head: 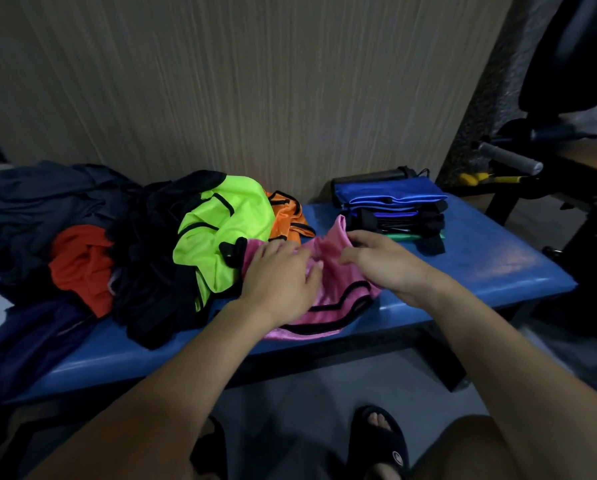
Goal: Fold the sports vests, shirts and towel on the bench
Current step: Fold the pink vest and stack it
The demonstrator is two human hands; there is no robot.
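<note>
Blue bench (480, 261): left hand (279, 275) presses, right hand (380, 261) pinches pink vest (328, 308).

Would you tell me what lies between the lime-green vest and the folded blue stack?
In the head view, an orange vest lies there, against the lime-green vest; bare bench separates it from the stack.

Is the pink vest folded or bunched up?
Bunched, not folded: the pink vest lies rumpled on the bench, black trim wavy, the left hand resting on it and the right hand pinching its raised upper edge.
</note>
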